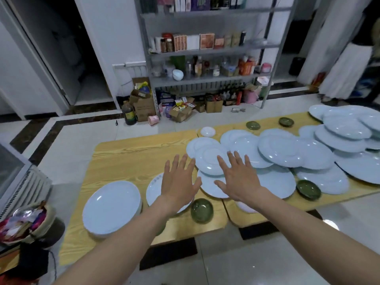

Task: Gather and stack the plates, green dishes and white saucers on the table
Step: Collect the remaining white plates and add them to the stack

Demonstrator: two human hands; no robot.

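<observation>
Several pale blue plates [281,151] lie overlapping across the wooden table [133,157] from its middle to the far right. A stack of plates [111,208] sits at the near left. My left hand [176,182] hovers with fingers spread over a white plate with writing [154,190]. My right hand [238,177] is spread above the nearest overlapping plates [207,161], holding nothing. Green dishes sit at the near edge [202,210], near right [308,189] and far edge [253,125], [286,121]. A white saucer [207,131] rests at the far edge, and another [245,207] lies partly under my right wrist.
A metal shelf rack [205,50] with bottles and boxes stands behind the table, with cardboard boxes [144,108] and a dark jug [129,114] on the floor. A basket of wrappers [26,225] sits at the left. The table's left half shows bare wood.
</observation>
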